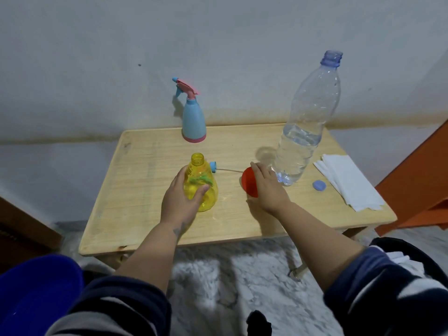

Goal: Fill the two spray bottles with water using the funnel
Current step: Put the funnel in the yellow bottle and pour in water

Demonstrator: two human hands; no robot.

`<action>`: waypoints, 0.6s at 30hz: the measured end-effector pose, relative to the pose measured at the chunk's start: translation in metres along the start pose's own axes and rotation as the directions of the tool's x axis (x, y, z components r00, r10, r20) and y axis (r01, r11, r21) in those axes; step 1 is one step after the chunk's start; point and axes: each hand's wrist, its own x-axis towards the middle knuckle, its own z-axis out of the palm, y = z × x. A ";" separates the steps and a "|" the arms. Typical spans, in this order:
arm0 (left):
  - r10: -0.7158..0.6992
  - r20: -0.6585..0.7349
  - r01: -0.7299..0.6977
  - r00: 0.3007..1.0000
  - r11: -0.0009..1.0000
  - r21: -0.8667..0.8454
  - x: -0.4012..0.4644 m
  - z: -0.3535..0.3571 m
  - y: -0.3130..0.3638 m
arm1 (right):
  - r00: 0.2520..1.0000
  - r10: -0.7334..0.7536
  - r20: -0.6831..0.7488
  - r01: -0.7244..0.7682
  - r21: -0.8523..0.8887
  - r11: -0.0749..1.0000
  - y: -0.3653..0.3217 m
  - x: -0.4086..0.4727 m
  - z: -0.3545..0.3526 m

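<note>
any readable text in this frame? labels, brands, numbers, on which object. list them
None readable.
Yellow spray bottle: green mark on its front, partly under the left hand; no letters can be made out.
Water bottle: clear plastic, no label in view.
Blue spray bottle: plain, no print in view.
Red funnel, blue cap, white napkins: no text in view.

Yellow spray bottle (201, 183), blue-and-pink spray bottle (194, 122), red funnel (249, 183), white napkins (349, 181).
</note>
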 end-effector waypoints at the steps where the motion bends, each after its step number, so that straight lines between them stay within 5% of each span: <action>1: 0.002 -0.002 -0.002 1.000 1.000 -0.003 0.000 0.000 0.000 | 1.000 0.000 -0.025 0.000 0.009 1.000 0.000 0.001 0.002; 18: -0.021 0.008 0.021 1.000 0.999 -0.036 -0.001 -0.002 0.006 | 0.999 0.000 0.034 0.003 -0.086 0.996 -0.010 0.008 0.005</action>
